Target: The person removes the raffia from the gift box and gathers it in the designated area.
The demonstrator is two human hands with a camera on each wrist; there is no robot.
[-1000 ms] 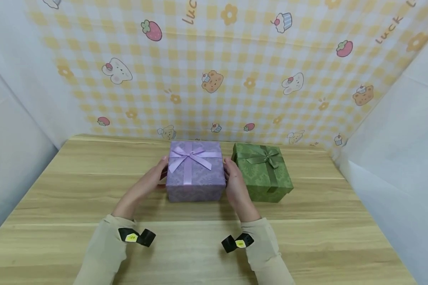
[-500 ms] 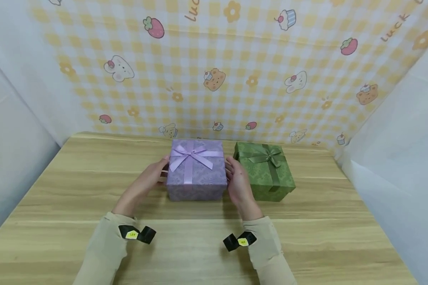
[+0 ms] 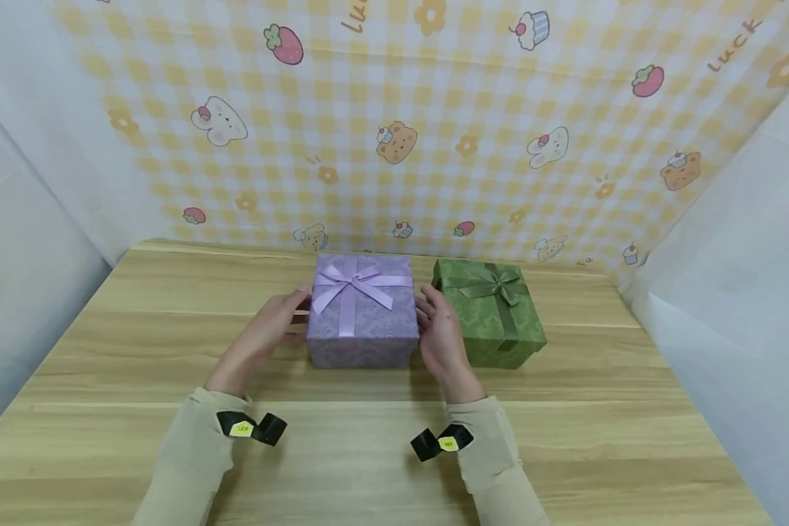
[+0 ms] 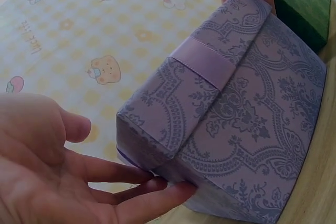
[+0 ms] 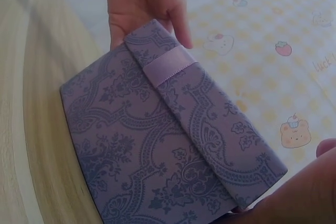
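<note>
A purple patterned gift box [image 3: 363, 321] with a lilac ribbon bow on its lid stands on the table. My left hand [image 3: 271, 321] is at its left side; in the left wrist view its spread fingers [image 4: 142, 200] touch the box near the lid's lower edge, thumb apart. My right hand [image 3: 443, 332] is at the right side, between the purple box and a green gift box [image 3: 493, 314] with a green bow. In the right wrist view only part of that hand [image 5: 299, 198] shows, its fingertips hidden. The lid sits on the purple box.
The wooden table [image 3: 342, 453] spreads in front of the boxes and to both sides. A yellow checked cloth [image 3: 342, 131] hangs close behind them. White cloth walls [image 3: 730, 241] stand at left and right.
The fingers of my left hand have spread a little further apart at the box's side. The head view has shifted slightly. Both boxes keep their places on the table.
</note>
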